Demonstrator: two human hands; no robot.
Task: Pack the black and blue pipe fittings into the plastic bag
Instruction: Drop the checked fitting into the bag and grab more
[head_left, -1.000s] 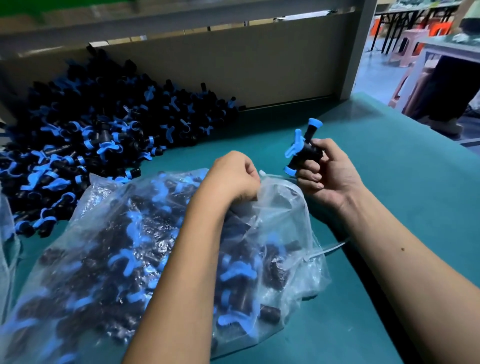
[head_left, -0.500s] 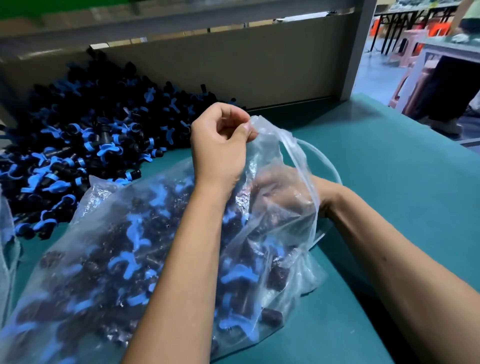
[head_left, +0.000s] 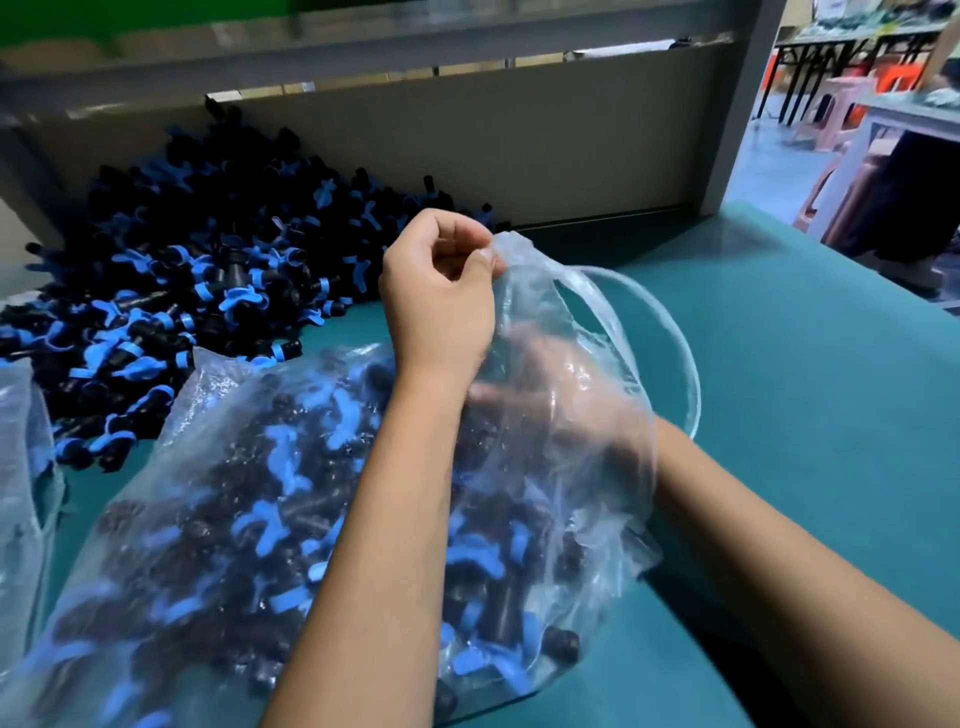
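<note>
The step in hand is loading: the person's left hand (head_left: 439, 291) pinches the rim of the clear plastic bag (head_left: 270, 519) between thumb and curled fingers and lifts it, holding the mouth open. The right hand (head_left: 561, 395) is reached inside the bag and shows only as a blur through the film; whether it grips a fitting or has let go cannot be told from this view. The bag lies on the green tabletop (head_left: 805, 389), already heavy with black and blue pipe fittings, so the task looks well along, though a large loose pile of fittings (head_left: 171, 291) lies against the grey back panel (head_left: 519, 135) just behind the bag. A second filled bag (head_left: 23, 493) sits at the far left edge.

The next move likely calls for the right hand to draw back out through the mouth without snagging the thin film, while the left keeps the rim raised.

Compared with a second ago, the right hand, which then held one fitting up outside the bag, is now inside it, and the left hand has risen from the bag's top to hold the rim high.
</note>
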